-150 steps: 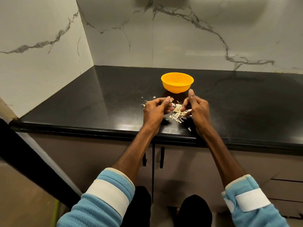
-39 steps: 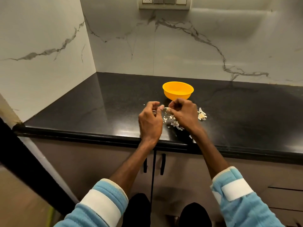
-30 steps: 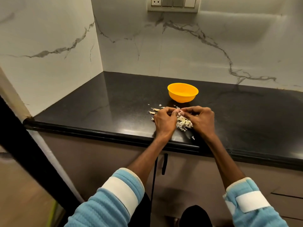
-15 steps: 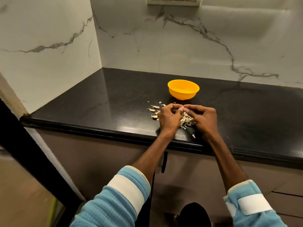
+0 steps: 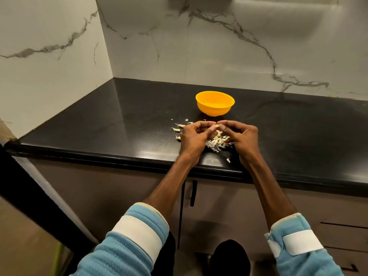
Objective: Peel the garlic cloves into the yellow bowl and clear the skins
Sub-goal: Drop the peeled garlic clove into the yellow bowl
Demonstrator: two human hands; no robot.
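Note:
A yellow bowl [image 5: 215, 103] stands on the black counter [image 5: 119, 120], just beyond my hands. My left hand [image 5: 192, 137] and my right hand [image 5: 242, 138] meet fingertip to fingertip over a heap of pale garlic skins [image 5: 217, 143]. Both pinch one small garlic clove [image 5: 217, 126] between thumbs and fingers. A few unpeeled cloves [image 5: 180, 126] lie left of my left hand. What is inside the bowl is hidden by its rim.
Marble walls close the counter at the back and the left. A stray skin flake [image 5: 228, 160] lies near the counter's front edge [image 5: 99, 157]. Cabinet doors with dark handles [image 5: 192, 193] sit below.
Both hands have stayed together over the skin heap, working the clove between the fingertips. The view has shifted slightly; the bowl and loose cloves have not moved.

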